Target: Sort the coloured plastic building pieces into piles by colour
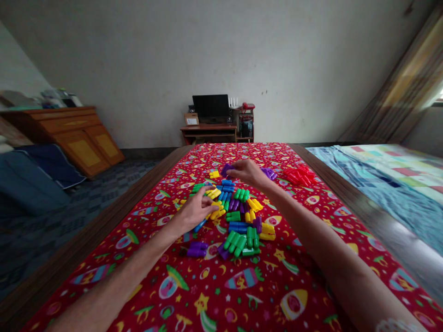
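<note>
Pinched in my right hand, a purple plastic toy block is held above the far side of a mixed pile. My left hand reaches into the pile's left side, its index finger stretched out and its thumb and other fingers closed on a yellow block. Around them lie green blocks, blue blocks and more yellow blocks. A lone yellow block sits just beyond the pile. Purple blocks lie behind my right wrist, partly hidden by it.
A heap of red blocks lies at the far right on the red patterned cloth. Beyond the table stands a desk with a monitor. A wooden cabinet is on the left, a bed on the right.
</note>
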`<action>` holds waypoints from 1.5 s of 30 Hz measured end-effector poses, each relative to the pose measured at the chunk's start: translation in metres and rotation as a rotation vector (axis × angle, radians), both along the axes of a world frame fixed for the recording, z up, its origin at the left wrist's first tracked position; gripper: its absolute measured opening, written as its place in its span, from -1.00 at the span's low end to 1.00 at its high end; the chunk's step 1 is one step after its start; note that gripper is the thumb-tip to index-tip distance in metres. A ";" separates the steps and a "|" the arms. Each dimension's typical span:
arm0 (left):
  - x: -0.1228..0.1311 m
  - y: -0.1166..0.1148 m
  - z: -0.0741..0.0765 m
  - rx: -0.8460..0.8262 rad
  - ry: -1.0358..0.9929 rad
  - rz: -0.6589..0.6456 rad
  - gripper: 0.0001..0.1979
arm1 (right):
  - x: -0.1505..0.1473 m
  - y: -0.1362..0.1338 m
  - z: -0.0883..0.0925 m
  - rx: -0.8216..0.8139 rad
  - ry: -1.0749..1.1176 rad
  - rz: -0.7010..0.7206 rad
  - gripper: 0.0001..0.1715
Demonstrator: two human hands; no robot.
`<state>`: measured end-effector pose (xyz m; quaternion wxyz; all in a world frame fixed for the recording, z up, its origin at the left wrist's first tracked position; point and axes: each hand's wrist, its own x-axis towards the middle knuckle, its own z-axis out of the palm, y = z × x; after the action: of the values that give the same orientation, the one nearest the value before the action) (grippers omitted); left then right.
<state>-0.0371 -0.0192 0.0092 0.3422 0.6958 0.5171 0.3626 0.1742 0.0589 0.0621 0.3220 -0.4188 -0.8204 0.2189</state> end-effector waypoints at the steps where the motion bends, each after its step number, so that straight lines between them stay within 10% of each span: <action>1: -0.001 0.000 0.000 0.037 0.080 -0.010 -0.43 | 0.011 0.007 -0.001 0.037 0.003 -0.121 -0.67; 8: 0.001 -0.005 0.000 0.607 0.557 -0.007 -0.76 | 0.084 0.044 -0.025 -0.025 -0.231 -0.743 -0.55; 15: 0.024 -0.024 -0.019 0.647 0.700 -0.407 -0.66 | 0.109 0.052 -0.035 -0.134 -0.486 -0.622 -0.68; 35: 0.040 0.006 -0.017 0.601 0.807 -0.201 -0.79 | 0.082 0.018 0.012 0.012 -0.530 -0.743 -0.56; 38: 0.040 0.008 -0.013 0.548 0.705 -0.124 -0.80 | 0.072 0.011 0.020 0.052 -0.488 -0.577 -0.60; 45: 0.023 0.026 0.000 0.254 0.018 0.146 -0.73 | 0.006 -0.019 0.022 0.044 -0.336 0.337 -0.82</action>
<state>-0.0141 0.0070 0.0090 0.2193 0.6973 0.5193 0.4427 0.1800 0.0397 0.0842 0.1490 -0.2995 -0.9252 0.1790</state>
